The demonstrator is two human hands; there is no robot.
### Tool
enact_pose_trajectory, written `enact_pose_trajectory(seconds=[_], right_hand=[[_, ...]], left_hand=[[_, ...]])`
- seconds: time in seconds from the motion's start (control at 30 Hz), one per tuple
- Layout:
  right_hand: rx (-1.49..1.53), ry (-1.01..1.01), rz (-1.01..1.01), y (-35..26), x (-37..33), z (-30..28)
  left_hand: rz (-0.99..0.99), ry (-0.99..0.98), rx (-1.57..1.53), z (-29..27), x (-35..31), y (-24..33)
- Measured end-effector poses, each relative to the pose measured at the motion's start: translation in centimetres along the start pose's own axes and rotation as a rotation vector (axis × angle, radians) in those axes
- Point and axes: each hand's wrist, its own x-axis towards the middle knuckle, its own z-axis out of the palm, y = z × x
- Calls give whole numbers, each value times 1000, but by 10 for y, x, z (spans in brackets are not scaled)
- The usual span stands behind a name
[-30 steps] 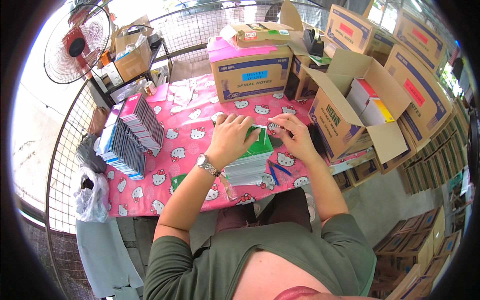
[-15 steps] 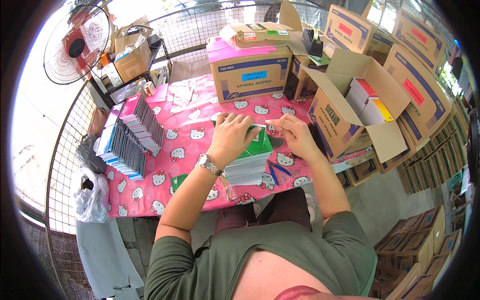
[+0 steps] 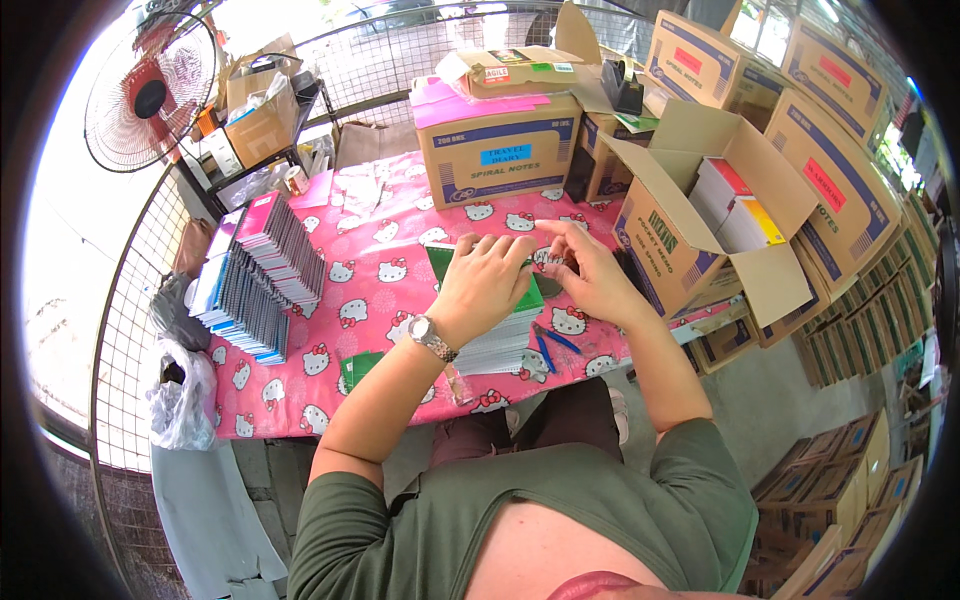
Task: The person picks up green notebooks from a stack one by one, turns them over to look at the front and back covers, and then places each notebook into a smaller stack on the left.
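A stack of green-covered notebooks stands in front of me at the table's near edge. My left hand, with a metal watch at the wrist, lies over the top green notebook, its fingers curled round the far edge. Just right of that edge is my right hand, with fingers bent and thumb and fingertips drawn in; whatever small thing they hold is too small to make out. Blue-handled pliers lie on the cloth right of the stack. Left of it lies a small green piece.
Rows of spiral notebooks stand at the left by a plastic bag. A closed carton sits at the back, a tape dispenser behind it. To the right is an open carton with notebooks inside. A fan stands far left.
My left hand has shifted slightly right and down, and more green cover shows on its left. The right hand's index finger has lifted and moved away from the notebook's edge.
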Motion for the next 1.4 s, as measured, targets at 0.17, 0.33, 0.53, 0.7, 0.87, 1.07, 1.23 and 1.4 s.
enact_pose_trajectory(seconds=[0.17,0.33,0.53,0.7,0.87,1.07,1.23,1.4], right_hand=[[-241,-11,-108,-19,5,-2],[596,121,347,104,49,23],[-803,104,655,312,4,193],[-714,-68,598,279,18,172],[166,-192,523,286,47,70],[643,-649,130,41,51,-22],[1126,-653,-20,19,55,-33],[441,-621,104,35,67,-29]], left_hand=[[-30,-72,-18,-4,-7,-6],[-44,-80,-179,-11,-8,-6],[-28,-69,-66,-1,-12,-12],[-231,-45,57,-6,-33,-19],[-176,-10,-20,-8,-17,-7],[-186,18,-46,-3,-24,-23],[-169,12,-79,-8,-23,-26],[-162,-39,-98,-12,-21,-28]])
